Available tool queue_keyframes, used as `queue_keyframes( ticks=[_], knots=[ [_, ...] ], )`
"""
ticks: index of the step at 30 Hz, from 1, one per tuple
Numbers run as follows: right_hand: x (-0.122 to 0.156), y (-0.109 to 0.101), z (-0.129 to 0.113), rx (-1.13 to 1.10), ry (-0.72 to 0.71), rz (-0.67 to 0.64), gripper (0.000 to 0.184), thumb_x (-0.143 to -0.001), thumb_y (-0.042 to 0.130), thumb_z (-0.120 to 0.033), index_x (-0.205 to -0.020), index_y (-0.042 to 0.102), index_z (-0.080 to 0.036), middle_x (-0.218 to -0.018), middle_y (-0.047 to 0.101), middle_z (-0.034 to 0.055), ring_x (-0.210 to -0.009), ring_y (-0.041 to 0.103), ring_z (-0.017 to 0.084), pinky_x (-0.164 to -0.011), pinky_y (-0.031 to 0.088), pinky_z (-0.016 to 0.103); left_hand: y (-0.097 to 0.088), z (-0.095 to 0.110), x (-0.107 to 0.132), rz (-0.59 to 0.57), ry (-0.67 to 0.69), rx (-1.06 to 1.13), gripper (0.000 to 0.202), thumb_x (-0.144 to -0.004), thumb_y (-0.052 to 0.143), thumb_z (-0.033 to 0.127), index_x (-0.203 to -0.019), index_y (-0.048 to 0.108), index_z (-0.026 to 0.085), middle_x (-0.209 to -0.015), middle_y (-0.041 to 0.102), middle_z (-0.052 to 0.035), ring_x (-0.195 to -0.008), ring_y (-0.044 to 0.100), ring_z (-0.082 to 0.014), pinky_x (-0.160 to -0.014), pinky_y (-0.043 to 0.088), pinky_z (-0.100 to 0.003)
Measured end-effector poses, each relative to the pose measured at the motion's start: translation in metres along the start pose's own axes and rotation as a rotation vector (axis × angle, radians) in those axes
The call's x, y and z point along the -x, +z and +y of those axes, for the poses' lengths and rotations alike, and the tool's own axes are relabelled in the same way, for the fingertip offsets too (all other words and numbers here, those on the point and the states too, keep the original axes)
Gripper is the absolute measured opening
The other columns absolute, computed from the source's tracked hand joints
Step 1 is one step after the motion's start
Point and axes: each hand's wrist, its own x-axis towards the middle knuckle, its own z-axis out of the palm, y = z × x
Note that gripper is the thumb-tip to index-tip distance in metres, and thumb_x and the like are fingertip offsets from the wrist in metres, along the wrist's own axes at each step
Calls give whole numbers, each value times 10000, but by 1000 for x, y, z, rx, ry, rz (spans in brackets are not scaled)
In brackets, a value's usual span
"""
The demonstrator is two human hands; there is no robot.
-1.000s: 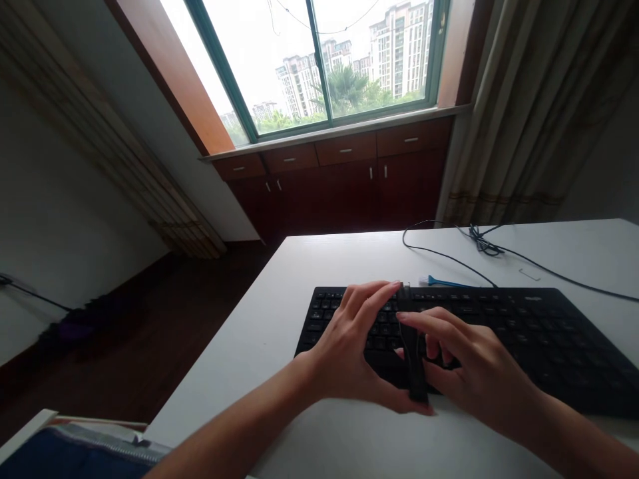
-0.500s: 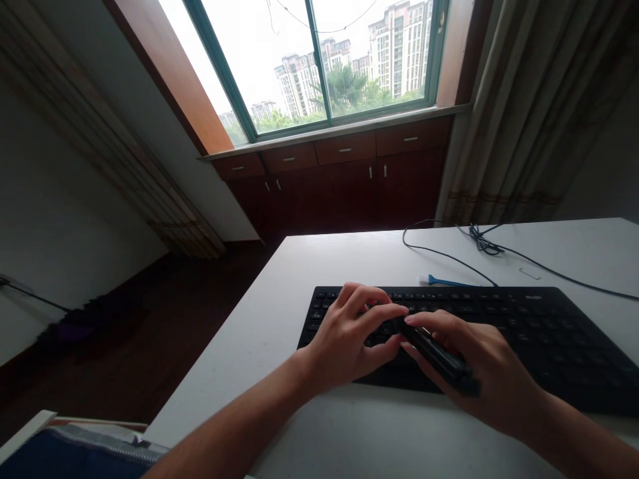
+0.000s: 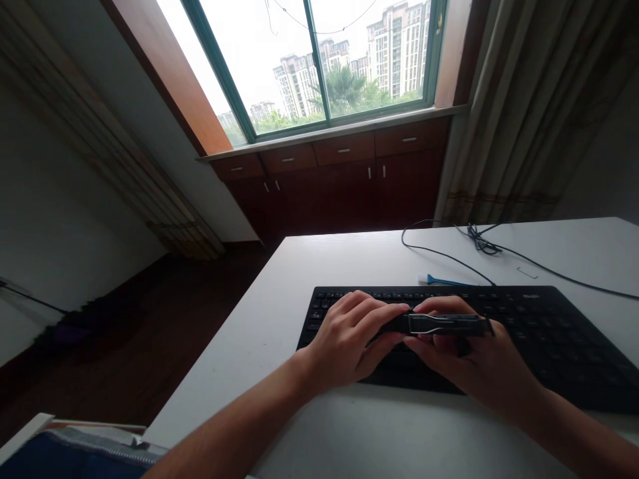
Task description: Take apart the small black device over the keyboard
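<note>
A slim black tool with a bent silver wire along its side (image 3: pixel 444 324) is held almost level above the black keyboard (image 3: pixel 544 332); its exact kind I cannot make out. My left hand (image 3: pixel 344 339) pinches its left end between thumb and fingers, covering that end. My right hand (image 3: pixel 479 359) is closed around the right part, thumb and fingertips near those of my left hand. Part of the keyboard's keys lies hidden beneath both hands.
Behind the keyboard lies a small blue brush (image 3: pixel 436 280) with white bristles. A black cable (image 3: pixel 483 241) is bundled at the back of the white table (image 3: pixel 259 319), near a thin bent metal piece (image 3: pixel 527 273). A dark blue zippered item (image 3: pixel 74 456) sits at lower left.
The black tool has turned from slanting down to the right to nearly level, its right end rising and its silver wire coming into view. My right hand has shifted its hold.
</note>
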Motion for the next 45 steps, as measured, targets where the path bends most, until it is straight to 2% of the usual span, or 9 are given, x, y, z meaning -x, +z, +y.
queue_keyframes(
  ticks=[9,15,18,21,26,30,34,40,45],
  knots=[
    [-2,1,6,-86,43,-18,189,-920,663,-386,-1029,629,-235,-634,591,-37,-495,527,119,-462,442,250,1,-2,0,45,-29,2,332,-978,560,190,-1309,536,176,-1051,702,-84,-884,596,-189,-762,520,-326],
    [-5,-2,11,-163,153,-52,187,-950,618,-405,-961,642,-220,-641,604,-20,-489,535,119,-441,422,242,-1,0,1,108,-296,164,272,-1020,485,216,-1279,564,187,-1066,653,-77,-938,579,-175,-837,489,-315],
    [-8,-3,9,-172,185,-18,213,-950,616,-419,-892,650,-217,-683,555,-11,-547,500,118,-473,406,242,-1,1,0,148,-479,271,251,-1042,461,283,-1247,586,209,-1008,640,-48,-847,573,-140,-768,470,-269],
    [-10,-5,6,-207,211,26,249,-939,622,-445,-840,650,-219,-759,529,-2,-583,466,112,-484,393,234,0,1,0,207,-632,414,252,-1048,456,357,-1203,598,218,-855,615,-6,-726,539,-112,-656,438,-226],
    [-12,-9,7,-272,416,66,327,-919,603,-552,-953,652,-230,-647,474,-36,-517,418,112,-428,310,233,1,-3,-4,327,-762,524,299,-1029,483,441,-1074,635,188,-725,530,20,-677,488,-99,-634,409,-207],
    [-12,-8,11,-290,446,64,353,-910,611,-572,-975,645,-226,-617,493,-40,-504,414,109,-424,297,233,2,-7,-5,327,-801,557,328,-1025,484,459,-1051,648,177,-725,543,16,-689,494,-101,-673,417,-214],
    [-12,-7,11,-317,448,89,328,-922,611,-554,-954,633,-228,-623,503,-42,-513,419,100,-437,333,215,1,-8,-4,299,-804,579,333,-1023,488,459,-1047,650,170,-717,559,15,-683,509,-100,-677,431,-215],
    [-16,-7,8,-386,418,163,321,-923,617,-540,-919,622,-219,-709,557,-19,-528,446,95,-444,391,205,1,-6,-2,182,-744,647,301,-1002,539,443,-1060,636,164,-694,587,18,-648,551,-102,-623,447,-211],
    [-17,-7,4,-406,393,194,306,-930,612,-527,-920,593,-221,-747,587,-9,-528,471,95,-433,408,198,2,-7,0,114,-732,687,375,-1012,504,473,-1105,645,138,-625,581,21,-582,545,-103,-594,452,-219]
  ],
)
